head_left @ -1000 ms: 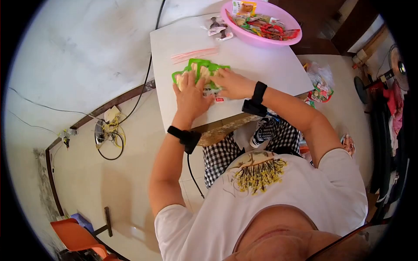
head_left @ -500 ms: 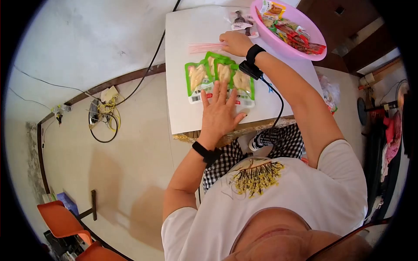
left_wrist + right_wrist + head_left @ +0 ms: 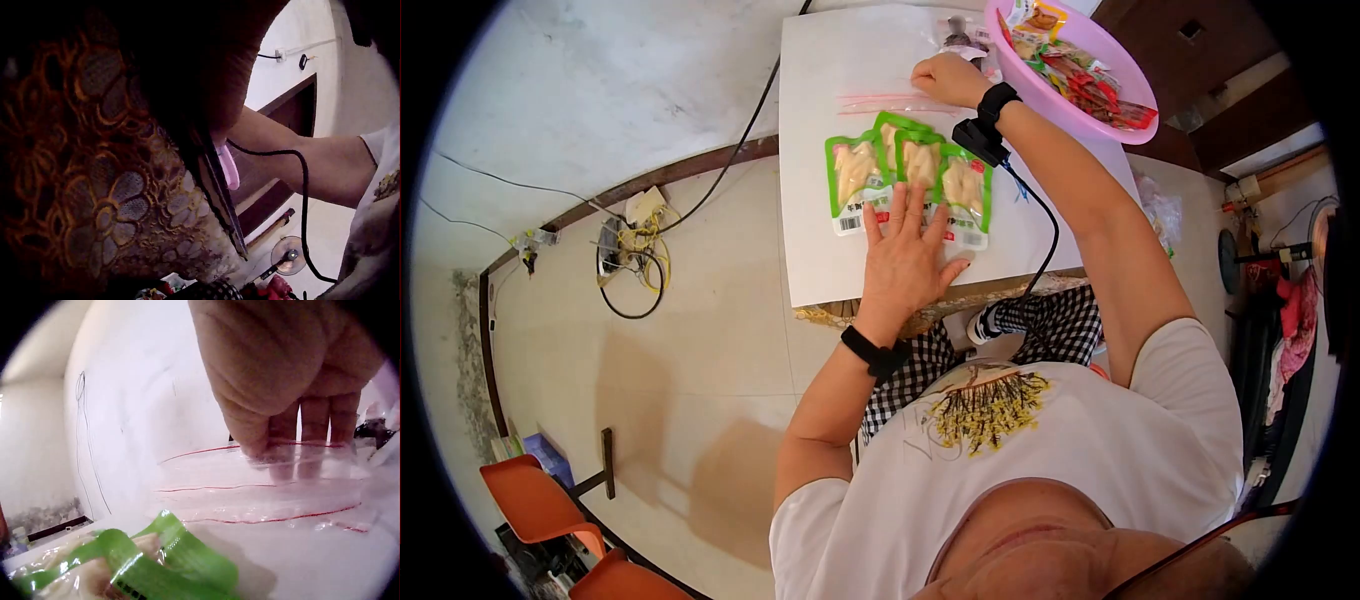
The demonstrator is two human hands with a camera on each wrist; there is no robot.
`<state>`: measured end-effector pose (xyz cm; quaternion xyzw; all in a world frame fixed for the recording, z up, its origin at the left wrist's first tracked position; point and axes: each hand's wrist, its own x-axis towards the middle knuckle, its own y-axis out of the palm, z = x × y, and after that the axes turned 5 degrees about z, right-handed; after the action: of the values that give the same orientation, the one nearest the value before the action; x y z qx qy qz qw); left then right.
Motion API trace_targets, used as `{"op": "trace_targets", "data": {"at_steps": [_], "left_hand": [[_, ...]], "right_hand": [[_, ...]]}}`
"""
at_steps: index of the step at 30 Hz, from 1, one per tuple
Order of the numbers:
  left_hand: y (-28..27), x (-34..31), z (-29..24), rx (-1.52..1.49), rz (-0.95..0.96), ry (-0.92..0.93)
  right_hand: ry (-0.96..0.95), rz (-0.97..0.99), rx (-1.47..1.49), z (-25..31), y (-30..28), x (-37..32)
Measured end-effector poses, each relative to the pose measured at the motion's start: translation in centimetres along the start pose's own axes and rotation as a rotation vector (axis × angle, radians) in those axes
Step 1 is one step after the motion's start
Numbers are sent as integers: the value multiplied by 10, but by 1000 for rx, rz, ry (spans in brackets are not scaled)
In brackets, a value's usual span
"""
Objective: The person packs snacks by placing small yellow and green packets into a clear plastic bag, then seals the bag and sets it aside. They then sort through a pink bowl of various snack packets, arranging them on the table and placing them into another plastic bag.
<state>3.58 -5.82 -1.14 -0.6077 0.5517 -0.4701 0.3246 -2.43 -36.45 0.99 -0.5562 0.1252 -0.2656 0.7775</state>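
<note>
Four fingers of my left hand (image 3: 905,265) lie spread and straight on the lower ends of several green-edged packets (image 3: 855,175), which show pale pieces through clear windows. The packets overlap in a row on the white table (image 3: 825,60). Farther back, my right hand (image 3: 952,78) pinches the upper part of a clear zip bag (image 3: 250,503) with red seal lines. In the right wrist view the thumb is at the bag's top line and fingers show through the film. The left wrist view has the left hand (image 3: 219,56) dark and close, its fingers hidden.
A pink basin (image 3: 1072,118) full of colourful packets stands at the table's back right corner. Beside it lie dark foods in clear packs (image 3: 960,35). A patterned cloth (image 3: 106,212) hangs at the table's front edge. Cables (image 3: 635,250) lie on the floor at left.
Both hands were on the packets at first. The right hand has gone back to the clear bags and drawn one up, while the left has stayed flat on the packets, lower down.
</note>
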Motion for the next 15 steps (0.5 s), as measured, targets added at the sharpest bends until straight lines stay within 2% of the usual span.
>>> {"op": "trace_targets", "data": {"at_steps": [2,5,8,12,15], "left_hand": [[0,0,0,1,-7,2],[3,-1,-1,10,-30,2],[3,-1,-1,15,-26,11],[5,-1,-2,23,-52,27],[4,-2,-4,51,-55,38]], "right_hand": [[-5,-39,26,-2,-4,0],[4,-247,12,5,-17,-3],[-71,-437,47,17,-40,-15],[-15,-437,182,46,-76,-57],[-156,-591,159,56,-88,-101]]}}
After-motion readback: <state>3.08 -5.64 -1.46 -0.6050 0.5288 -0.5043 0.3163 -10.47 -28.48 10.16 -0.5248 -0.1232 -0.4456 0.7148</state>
